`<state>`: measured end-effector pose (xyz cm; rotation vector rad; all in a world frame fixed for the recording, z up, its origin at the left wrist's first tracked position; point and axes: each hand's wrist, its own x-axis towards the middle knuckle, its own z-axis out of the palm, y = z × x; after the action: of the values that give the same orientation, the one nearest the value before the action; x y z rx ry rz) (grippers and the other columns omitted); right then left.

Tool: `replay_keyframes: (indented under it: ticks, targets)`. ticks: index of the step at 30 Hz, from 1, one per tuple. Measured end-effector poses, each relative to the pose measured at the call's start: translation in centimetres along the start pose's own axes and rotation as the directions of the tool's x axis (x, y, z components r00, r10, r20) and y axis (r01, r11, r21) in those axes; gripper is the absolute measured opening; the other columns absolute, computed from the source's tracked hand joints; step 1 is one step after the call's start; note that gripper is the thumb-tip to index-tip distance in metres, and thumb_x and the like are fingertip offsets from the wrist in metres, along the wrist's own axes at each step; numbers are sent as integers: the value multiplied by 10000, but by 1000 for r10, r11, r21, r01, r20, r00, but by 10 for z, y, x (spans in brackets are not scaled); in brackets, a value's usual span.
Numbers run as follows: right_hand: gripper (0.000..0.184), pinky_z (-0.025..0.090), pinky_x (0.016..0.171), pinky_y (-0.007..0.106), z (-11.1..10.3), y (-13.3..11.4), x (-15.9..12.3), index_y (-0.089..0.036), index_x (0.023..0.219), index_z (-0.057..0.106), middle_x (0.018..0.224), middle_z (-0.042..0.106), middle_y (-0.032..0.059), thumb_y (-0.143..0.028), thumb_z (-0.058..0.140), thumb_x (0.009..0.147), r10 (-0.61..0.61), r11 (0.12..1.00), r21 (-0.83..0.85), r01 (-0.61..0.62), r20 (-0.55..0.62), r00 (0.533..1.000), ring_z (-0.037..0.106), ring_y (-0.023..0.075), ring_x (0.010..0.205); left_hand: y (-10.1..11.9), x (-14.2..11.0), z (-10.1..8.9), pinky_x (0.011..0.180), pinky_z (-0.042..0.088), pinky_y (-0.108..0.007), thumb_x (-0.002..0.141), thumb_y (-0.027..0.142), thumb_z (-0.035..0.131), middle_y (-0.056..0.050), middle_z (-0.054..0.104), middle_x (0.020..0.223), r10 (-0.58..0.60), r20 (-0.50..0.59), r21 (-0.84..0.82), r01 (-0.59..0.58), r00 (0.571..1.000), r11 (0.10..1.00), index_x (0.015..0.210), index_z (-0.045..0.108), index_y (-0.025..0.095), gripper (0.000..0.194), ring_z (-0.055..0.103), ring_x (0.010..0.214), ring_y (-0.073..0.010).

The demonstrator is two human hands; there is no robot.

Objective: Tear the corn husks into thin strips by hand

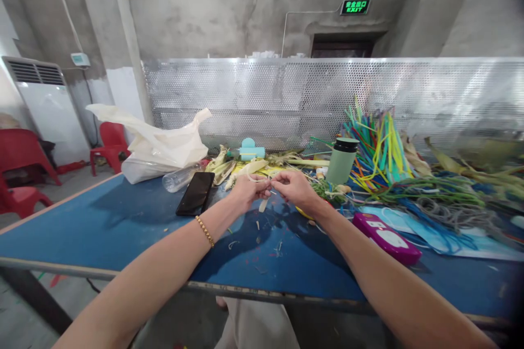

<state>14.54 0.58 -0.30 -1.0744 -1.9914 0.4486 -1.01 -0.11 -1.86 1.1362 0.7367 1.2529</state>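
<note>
My left hand (249,192) and my right hand (295,187) meet over the middle of the blue table, fingertips nearly touching. A pale strip of corn husk (262,206) hangs below my left fingers, which are closed on it. A thin loop of the same pale material curves above that hand. My right thumb and forefinger pinch at the strip's end; the exact bit between them is too small to make out. Just behind the hands lie dried corn husks (224,166). Small husk scraps (257,224) are scattered on the table in front.
Left of my hands are a black phone (195,194), a clear plastic bottle (176,179) and a white plastic bag (167,144). To the right stand a green bottle (342,163), a magenta device (387,238), colourful strips (380,147) and tangled cords (434,196). A perforated metal panel (262,98) rises behind.
</note>
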Motion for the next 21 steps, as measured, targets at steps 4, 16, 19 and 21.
replay_keyframes:
  ticks: [4,16,19,21]
  targets:
    - [182,373,443,224,0,-3,0,-143,683,637,454,544,-18,-296,559,741,9,1000,28,-8,-35,999,485,111,422,1,0,3,527,417,-240,776,36,604,-37,583,618,2,-17,5,-2,1000,1000,679,591,75,105,540,485,-83]
    - [239,393,369,229,-6,-8,-2,-172,657,581,461,550,-10,-389,597,757,152,971,183,-152,15,988,501,119,383,3,0,2,560,401,-253,751,103,680,-41,582,632,-7,39,-43,9,999,999,689,604,88,100,539,522,-91]
    - [312,366,356,225,-10,-7,-1,-158,662,608,453,514,-13,-454,600,760,227,948,221,-227,23,974,475,112,391,3,0,1,565,402,-253,746,123,693,-45,585,648,-33,105,-44,38,994,998,690,605,91,109,547,540,-97]
    - [320,336,360,214,-9,-5,-1,-146,716,640,463,494,-31,-466,636,733,226,920,312,-238,74,971,426,88,392,3,0,1,566,404,-250,739,119,697,-41,584,654,-43,127,-51,49,991,997,702,610,89,99,549,543,-96]
